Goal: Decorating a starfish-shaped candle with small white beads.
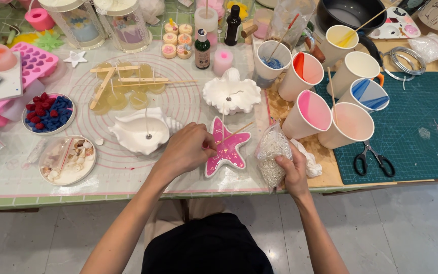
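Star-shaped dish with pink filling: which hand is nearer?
Left. The left hand is at the star-shaped dish's left edge; the right hand, gripping a clear bag, sits off its right side.

Open room lies at the right of the frame on the green cutting mat (pixel 427 116), past the scissors (pixel 374 158). The cluster of paper cups (pixel 330 96) blocks the upper centre-right. Left of centre, shell moulds (pixel 140 133), dishes (pixel 49 112) and jars (pixel 102 23) crowd the tabletop (pixel 11 180).

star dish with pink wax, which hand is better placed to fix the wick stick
Left. The left hand already pinches at the stick over the star dish; the right hand holds a bag.
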